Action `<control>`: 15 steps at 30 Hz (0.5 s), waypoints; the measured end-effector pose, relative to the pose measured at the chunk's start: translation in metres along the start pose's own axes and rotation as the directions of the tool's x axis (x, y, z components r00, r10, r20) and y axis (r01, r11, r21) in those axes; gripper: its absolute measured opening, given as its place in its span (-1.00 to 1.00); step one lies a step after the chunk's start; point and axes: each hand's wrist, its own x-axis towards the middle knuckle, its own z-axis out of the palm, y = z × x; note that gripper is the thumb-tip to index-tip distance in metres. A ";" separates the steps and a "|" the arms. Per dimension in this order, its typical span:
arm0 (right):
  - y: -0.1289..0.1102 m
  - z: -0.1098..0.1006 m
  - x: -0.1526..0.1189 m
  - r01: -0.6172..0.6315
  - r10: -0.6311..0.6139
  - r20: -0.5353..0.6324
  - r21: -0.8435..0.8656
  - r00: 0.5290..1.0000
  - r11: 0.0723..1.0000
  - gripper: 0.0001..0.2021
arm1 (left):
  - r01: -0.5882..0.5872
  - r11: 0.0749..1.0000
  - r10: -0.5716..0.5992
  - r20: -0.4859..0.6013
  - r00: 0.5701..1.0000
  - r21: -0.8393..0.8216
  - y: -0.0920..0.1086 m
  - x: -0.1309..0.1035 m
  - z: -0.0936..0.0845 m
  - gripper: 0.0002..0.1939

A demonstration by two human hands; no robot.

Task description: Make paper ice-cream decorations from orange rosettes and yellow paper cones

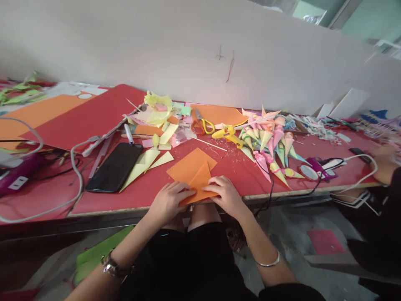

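One folded orange paper sheet (202,182): at the near edge of the shiny red tabletop (156,190), its pointed corner aimed far
Left hand (169,200): thumb and fingers drawn narrow, holding the sheet's left side
Right hand (227,194): fingers bent, tips together on the sheet's right side
Flat orange paper square (188,164): just beyond, partly overlapped by the folded one
Fold: I judge a crease is being set; the next move seems to call for matching the edges and pressing firmly along the line
Slim pastel paper cones (265,139): heaped to the right, near the bright yellow glue gun (228,133)
Yellow-handled scissors (207,126): far side, lying open
Black rectangular phone (114,167): left, well apart from the folding
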 end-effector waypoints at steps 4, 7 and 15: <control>0.002 0.001 0.007 0.006 -0.006 -0.029 0.027 1.000 1.000 -0.86 | 0.073 0.996 -0.071 -0.041 0.997 0.044 0.001 0.002 -0.001 -0.85; 0.003 0.001 0.009 -0.005 0.009 -0.044 0.071 0.999 0.997 -0.88 | 0.127 0.990 -0.124 -0.060 0.991 0.063 0.002 0.002 -0.001 -0.80; 0.005 0.006 0.011 -0.131 0.150 -0.096 0.182 0.984 0.974 -0.87 | 0.241 0.961 -0.229 -0.103 0.968 0.135 0.003 0.002 0.003 -0.66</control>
